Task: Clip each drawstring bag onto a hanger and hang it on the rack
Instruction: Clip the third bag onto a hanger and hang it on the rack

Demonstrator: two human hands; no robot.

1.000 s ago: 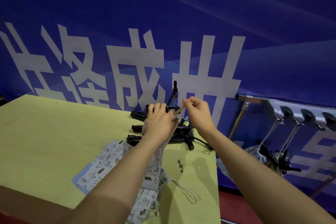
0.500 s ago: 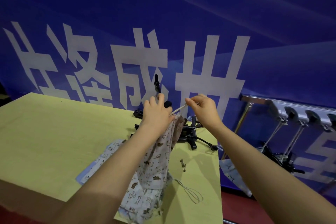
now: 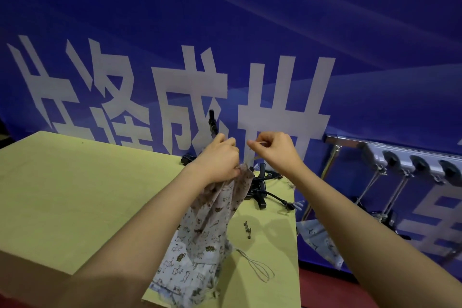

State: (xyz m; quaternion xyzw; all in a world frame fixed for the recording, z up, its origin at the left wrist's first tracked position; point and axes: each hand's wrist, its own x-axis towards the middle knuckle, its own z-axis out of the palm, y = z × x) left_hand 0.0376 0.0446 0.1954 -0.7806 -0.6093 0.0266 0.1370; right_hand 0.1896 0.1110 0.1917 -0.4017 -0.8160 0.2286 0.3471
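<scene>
My left hand (image 3: 220,160) grips the gathered top of a pale patterned drawstring bag (image 3: 210,222) together with a black clip hanger (image 3: 212,121), whose stem sticks up above the fist. The bag hangs down from the fist, its bottom resting on more patterned bags (image 3: 182,280) at the table's front edge. My right hand (image 3: 275,151) pinches the bag's light drawstring (image 3: 252,155) and holds it taut up and to the right. The metal rack (image 3: 350,138) stands to the right of the table, with hangers and a bag (image 3: 317,240) hanging from it.
Several black clip hangers (image 3: 260,182) lie piled at the far right of the yellow-green table (image 3: 75,195). A small metal clip (image 3: 247,229) and a loose cord loop (image 3: 257,267) lie near the right edge. A blue banner wall stands behind.
Both hands have lifted the bag's top off the table; the bag now hangs bunched from my left fist. My right hand has drawn the drawstring out to the right.
</scene>
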